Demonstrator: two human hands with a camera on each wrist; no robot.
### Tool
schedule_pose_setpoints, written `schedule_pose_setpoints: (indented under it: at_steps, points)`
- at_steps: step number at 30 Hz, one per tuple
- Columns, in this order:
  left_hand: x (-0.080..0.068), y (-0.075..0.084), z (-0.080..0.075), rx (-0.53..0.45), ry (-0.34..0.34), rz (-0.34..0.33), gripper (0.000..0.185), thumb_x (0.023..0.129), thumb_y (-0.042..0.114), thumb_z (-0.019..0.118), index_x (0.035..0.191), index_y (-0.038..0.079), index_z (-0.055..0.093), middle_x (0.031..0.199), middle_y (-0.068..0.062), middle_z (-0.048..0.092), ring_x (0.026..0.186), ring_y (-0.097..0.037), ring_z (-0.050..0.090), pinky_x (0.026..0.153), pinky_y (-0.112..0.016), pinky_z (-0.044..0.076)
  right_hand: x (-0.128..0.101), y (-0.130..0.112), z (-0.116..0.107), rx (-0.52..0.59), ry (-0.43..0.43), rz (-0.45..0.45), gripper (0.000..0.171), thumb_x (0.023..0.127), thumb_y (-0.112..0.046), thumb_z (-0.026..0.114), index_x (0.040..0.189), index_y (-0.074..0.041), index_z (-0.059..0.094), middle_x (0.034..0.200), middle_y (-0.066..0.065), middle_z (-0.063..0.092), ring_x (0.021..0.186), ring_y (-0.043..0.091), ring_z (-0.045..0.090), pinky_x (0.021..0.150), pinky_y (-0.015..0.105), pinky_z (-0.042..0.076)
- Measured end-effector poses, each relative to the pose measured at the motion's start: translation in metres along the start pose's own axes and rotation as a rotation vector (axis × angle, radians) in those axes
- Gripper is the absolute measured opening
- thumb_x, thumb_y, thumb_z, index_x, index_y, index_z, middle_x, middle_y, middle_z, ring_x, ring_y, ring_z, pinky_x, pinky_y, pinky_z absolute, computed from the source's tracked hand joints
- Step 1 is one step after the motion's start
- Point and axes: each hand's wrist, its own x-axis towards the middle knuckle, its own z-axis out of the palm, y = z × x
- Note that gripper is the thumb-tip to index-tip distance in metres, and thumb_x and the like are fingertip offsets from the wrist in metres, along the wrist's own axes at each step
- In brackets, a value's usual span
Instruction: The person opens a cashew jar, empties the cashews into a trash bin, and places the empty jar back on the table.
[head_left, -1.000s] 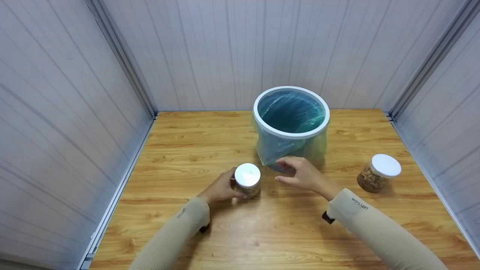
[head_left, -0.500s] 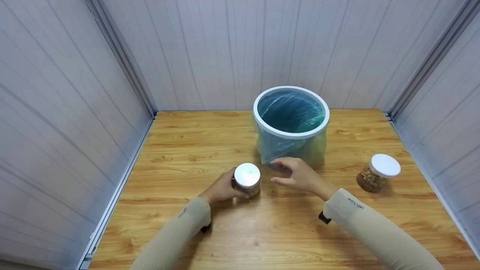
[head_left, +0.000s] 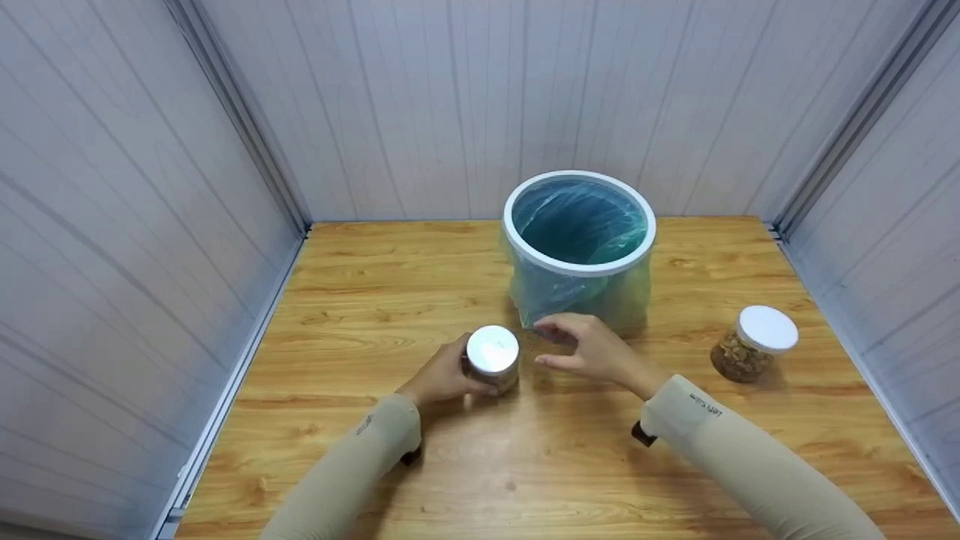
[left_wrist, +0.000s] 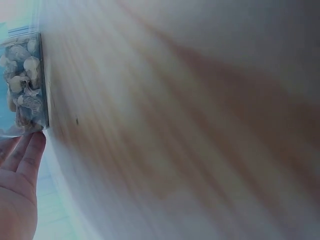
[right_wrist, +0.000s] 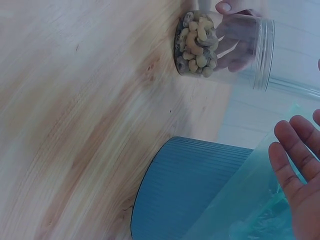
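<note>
My left hand (head_left: 442, 375) grips a clear jar (head_left: 504, 377) with a white lid, fingers and thumb curled round its left side. In the right wrist view, pale curved nuts that look like cashews (right_wrist: 197, 45) fill the bottom part of it; it appears to stand upright on the table. Fingers and part of the palm (left_wrist: 17, 205) show below the jar in the left wrist view. To the right of this jar, my right hand (head_left: 600, 354) hovers apart from it with fingers relaxed, holding nothing, in front of the bin.
A blue-green bin (head_left: 581, 296) lined with a thin plastic bag and topped by a white ring (head_left: 579, 270) stands behind the right hand. Another white-lidded jar (head_left: 741, 356) of brown pieces stands at the right. Pale panel walls (head_left: 420, 112) enclose the wooden table (head_left: 375, 277).
My right hand has drifted slightly left, closer to the held jar. The left hand keeps its grip on the jar in nearly the same place.
</note>
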Motion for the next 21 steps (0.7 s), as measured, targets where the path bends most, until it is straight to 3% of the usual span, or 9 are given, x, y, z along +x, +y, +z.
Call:
schedule_pose_setpoints:
  at_steps: [9,21]
  points:
    - [0.002,0.006,-0.001,0.010,0.010,-0.002,0.103,0.077,0.021,0.101,0.162,0.009,0.046,0.156,-0.013,0.061,0.143,-0.032,0.061,0.123,-0.050,0.048,0.002,-0.003,-0.002,0.044,-0.006,-0.002,0.052,0.094,-0.028,0.088,0.136,-0.004,0.071,0.128,0.015,0.077,0.111,0.031,0.075,0.099,0.048,0.064]
    - [-0.001,0.017,-0.013,-0.043,0.022,-0.059,0.102,0.077,0.022,0.101,0.163,0.015,0.047,0.158,-0.008,0.059,0.144,-0.037,0.058,0.123,-0.057,0.047,0.009,-0.011,-0.003,0.087,-0.046,0.033,0.058,0.095,-0.030,0.087,0.142,-0.004,0.067,0.136,0.015,0.074,0.119,0.031,0.074,0.106,0.047,0.061]
